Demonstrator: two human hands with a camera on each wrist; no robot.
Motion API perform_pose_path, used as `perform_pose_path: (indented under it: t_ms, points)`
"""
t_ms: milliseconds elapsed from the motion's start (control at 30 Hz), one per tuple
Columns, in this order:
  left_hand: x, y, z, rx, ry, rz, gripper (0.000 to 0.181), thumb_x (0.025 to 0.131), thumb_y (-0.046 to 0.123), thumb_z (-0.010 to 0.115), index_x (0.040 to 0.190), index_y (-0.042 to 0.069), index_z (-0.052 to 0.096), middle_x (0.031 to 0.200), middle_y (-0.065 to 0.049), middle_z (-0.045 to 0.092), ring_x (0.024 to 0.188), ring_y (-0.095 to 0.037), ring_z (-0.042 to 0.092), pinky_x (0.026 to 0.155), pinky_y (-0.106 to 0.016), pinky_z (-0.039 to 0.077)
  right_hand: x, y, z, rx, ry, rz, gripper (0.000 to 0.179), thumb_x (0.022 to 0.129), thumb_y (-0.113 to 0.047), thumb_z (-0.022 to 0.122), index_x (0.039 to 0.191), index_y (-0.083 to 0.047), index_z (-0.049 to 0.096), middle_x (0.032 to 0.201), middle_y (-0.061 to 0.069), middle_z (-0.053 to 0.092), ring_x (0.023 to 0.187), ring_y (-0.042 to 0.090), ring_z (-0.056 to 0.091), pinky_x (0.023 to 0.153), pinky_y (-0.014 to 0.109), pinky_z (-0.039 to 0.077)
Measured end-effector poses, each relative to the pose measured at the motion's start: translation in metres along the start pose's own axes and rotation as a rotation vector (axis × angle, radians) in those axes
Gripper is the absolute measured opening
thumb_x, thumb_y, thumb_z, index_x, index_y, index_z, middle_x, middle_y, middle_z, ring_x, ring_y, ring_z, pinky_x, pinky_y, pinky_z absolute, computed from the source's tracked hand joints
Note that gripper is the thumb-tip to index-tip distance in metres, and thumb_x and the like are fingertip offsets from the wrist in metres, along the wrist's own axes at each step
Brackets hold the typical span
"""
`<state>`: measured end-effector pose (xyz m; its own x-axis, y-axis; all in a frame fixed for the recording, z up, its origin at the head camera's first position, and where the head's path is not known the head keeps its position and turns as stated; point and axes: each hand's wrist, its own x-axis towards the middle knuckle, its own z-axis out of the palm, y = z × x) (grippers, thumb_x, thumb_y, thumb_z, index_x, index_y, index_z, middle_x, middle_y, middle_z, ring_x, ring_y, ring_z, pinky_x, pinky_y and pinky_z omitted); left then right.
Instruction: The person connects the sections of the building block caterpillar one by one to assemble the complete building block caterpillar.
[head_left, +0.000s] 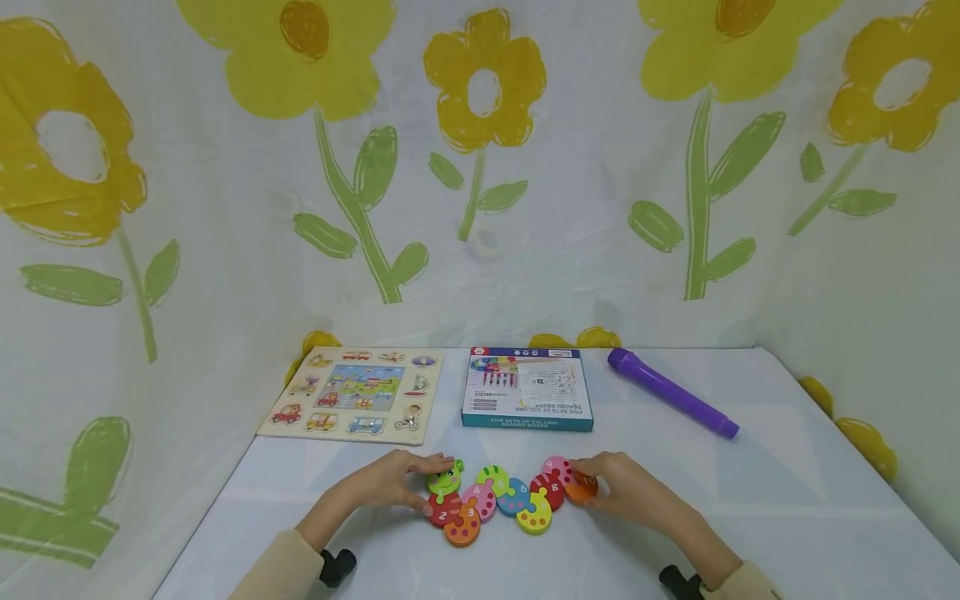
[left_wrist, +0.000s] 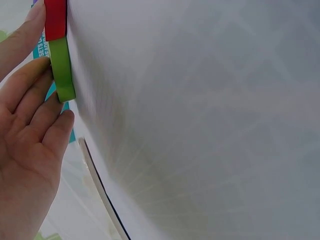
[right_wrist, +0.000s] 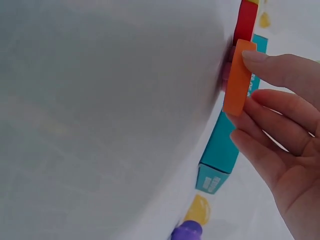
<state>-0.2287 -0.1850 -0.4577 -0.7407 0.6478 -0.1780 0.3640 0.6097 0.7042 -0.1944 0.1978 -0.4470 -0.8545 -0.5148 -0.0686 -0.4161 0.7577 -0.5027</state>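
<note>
A wooden number caterpillar puzzle (head_left: 513, 497) lies in a wavy row on the white table, its colourful round pieces interlocked. At the left end, my left hand (head_left: 390, 481) holds the green smiling head piece (head_left: 444, 478) and the red piece marked 2 (head_left: 442, 510), fingers at the head and thumb by the red edge. The left wrist view shows the green edge (left_wrist: 61, 70) against the fingers. My right hand (head_left: 628, 490) grips the orange end piece (right_wrist: 239, 80), thumb on its near edge and fingers behind. The pink piece marked 9 (head_left: 557, 468) adjoins it.
Behind the caterpillar stands a flat teal-edged toy box (head_left: 527, 390). A wooden vehicle picture puzzle board (head_left: 352, 396) lies at the back left, and a purple stick-shaped tube (head_left: 672, 392) at the back right. A flower-print cloth (head_left: 555, 208) hangs behind the table.
</note>
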Motion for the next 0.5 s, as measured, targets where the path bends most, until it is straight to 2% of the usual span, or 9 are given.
perform_pose_path:
  t_ms: [200, 500]
  points:
    - [0.0004, -0.0015, 0.0006, 0.005, -0.002, -0.002, 0.064, 0.077, 0.02, 0.082, 0.136, 0.021, 0.057, 0.145, -0.005, 0.046, 0.137, -0.027, 0.038, 0.111, -0.054, 0.03, 0.0014, 0.0018, 0.0025, -0.022, 0.001, 0.005, 0.045, 0.077, -0.007, 0.079, 0.12, -0.001, 0.067, 0.111, 0.012, 0.07, 0.087, 0.016, 0.062, 0.079, 0.035, 0.058]
    - [0.0027, -0.0016, -0.0003, 0.037, -0.009, 0.008, 0.065, 0.077, 0.02, 0.082, 0.136, 0.021, 0.057, 0.145, -0.004, 0.047, 0.136, -0.025, 0.039, 0.111, -0.052, 0.03, -0.0009, 0.0045, 0.0029, -0.023, 0.008, 0.011, 0.045, 0.076, -0.009, 0.08, 0.118, 0.001, 0.067, 0.111, 0.015, 0.069, 0.1, 0.029, 0.066, 0.081, 0.041, 0.057]
